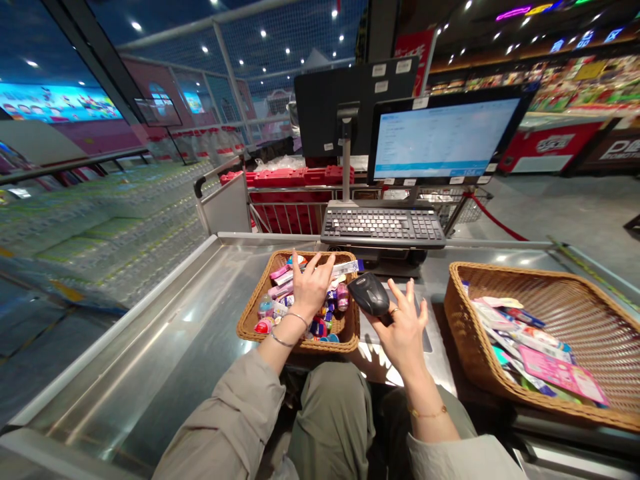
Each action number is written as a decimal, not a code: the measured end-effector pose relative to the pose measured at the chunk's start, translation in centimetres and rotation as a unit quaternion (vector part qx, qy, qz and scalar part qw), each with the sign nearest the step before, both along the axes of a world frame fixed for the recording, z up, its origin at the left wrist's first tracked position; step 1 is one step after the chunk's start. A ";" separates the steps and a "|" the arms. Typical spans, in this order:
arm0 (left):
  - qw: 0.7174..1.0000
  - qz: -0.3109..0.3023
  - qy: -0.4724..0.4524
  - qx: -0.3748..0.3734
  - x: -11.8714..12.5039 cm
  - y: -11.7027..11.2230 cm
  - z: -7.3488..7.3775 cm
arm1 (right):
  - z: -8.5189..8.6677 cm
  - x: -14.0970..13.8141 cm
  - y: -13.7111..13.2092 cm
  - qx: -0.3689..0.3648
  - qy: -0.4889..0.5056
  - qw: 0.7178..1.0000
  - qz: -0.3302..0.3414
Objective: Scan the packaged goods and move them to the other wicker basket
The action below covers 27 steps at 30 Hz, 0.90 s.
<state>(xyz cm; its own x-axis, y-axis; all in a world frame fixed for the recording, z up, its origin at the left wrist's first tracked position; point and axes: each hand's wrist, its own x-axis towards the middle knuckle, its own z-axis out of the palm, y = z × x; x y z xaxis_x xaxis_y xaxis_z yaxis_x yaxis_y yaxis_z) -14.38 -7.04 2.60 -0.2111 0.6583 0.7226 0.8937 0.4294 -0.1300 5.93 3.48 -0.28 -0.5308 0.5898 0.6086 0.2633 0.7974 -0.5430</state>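
Note:
My left hand (310, 287) reaches into a small wicker basket (250, 313) full of little colourful packs and toys (273, 293). Its fingers are spread and rest on top of the items, with nothing gripped that I can see. My right hand (406, 328) is raised just right of that basket, palm up. It holds a black barcode scanner (369, 293) at the thumb side, with the other fingers stretched upward.
A larger wicker basket (550, 277) with flat packets (560, 370) sits at the right. A keyboard (383, 225) and lit monitor (440, 137) stand behind on the steel counter (190, 320). Red shopping baskets (290, 177) are stacked beyond the rail.

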 end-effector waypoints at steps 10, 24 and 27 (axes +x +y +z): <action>1.000 0.004 -0.019 -0.010 0.2 0.1 0.2 | -0.1 0.0 0.1 0.004 0.008 1.000 0.003; 1.000 0.006 -0.017 -0.017 0.5 0.2 0.4 | 0.0 0.2 0.2 -0.002 0.003 1.000 0.004; 1.000 0.001 -0.019 -0.017 0.5 0.3 0.4 | 0.0 0.2 0.2 -0.003 0.008 1.000 0.003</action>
